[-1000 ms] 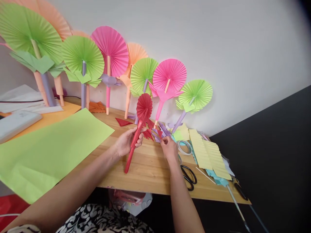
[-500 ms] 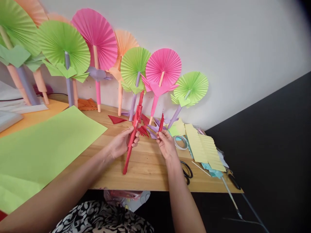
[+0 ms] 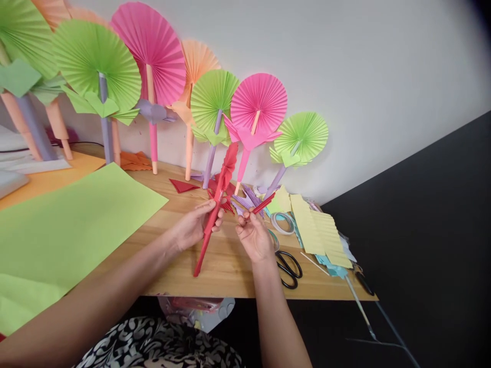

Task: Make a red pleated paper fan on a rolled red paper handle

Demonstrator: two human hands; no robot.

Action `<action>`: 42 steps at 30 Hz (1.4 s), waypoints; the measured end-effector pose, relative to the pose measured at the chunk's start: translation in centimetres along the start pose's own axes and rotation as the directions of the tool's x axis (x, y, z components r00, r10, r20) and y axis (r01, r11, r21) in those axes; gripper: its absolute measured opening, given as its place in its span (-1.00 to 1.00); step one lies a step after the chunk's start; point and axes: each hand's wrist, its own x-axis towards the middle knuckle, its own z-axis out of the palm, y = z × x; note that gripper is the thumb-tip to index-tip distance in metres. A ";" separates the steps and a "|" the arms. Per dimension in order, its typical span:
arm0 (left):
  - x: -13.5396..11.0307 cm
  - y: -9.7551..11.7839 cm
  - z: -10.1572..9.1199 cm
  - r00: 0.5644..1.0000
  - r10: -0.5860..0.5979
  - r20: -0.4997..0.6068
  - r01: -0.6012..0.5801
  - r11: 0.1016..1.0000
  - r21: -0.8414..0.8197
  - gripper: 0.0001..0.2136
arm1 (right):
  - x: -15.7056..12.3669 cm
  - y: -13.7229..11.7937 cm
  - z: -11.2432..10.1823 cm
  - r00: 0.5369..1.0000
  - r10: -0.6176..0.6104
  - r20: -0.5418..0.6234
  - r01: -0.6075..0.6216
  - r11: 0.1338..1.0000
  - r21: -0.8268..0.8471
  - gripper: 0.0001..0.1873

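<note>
My left hand [image 3: 195, 227] grips the red paper stem of a red paper fan flower [image 3: 215, 204], which tilts up to the right with its pleated head turned edge-on. My right hand [image 3: 252, 235] pinches a small folded red paper piece [image 3: 264, 203] just right of the stem. Both hands hover over the wooden table [image 3: 230, 266]. More red and purple folded pieces [image 3: 240, 200] lie behind the hands.
A row of green, pink and orange paper fan flowers [image 3: 215, 102] leans on the wall. A large green sheet [image 3: 69, 225] covers the table's left. Black scissors [image 3: 288, 266], a tape roll [image 3: 282, 223] and pleated yellow paper [image 3: 318, 230] lie at the right.
The red flower's head turned from face-on to edge-on in my left hand. My right hand picked up a small red folded piece and brought it toward the stem.
</note>
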 end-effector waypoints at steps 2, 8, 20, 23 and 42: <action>0.0 -0.1 -0.1 1.000 0.002 0.002 -0.002 1.000 0.008 -0.86 | -0.5 0.3 1.1 1.000 -0.004 0.008 0.004 1.000 -0.027 -0.81; -0.3 -0.5 0.3 1.000 0.012 0.008 -0.012 0.998 0.062 -0.82 | -0.4 0.3 3.9 0.993 -0.115 0.002 0.112 0.958 -0.262 -0.82; -0.2 -1.0 0.6 0.995 0.038 -0.088 -0.038 0.999 0.000 -0.66 | 0.1 2.1 4.3 0.938 -0.339 -0.070 0.280 0.862 -0.423 -0.85; -0.2 -0.9 0.7 0.997 0.037 -0.068 -0.036 0.999 0.011 -0.69 | 0.2 2.3 4.3 0.931 -0.359 -0.068 0.296 0.849 -0.439 -0.86; -0.4 -1.0 0.9 0.999 -0.007 -0.033 0.008 1.000 0.030 -0.69 | 0.8 3.2 3.2 0.950 -0.312 -0.024 0.275 0.868 -0.414 -0.82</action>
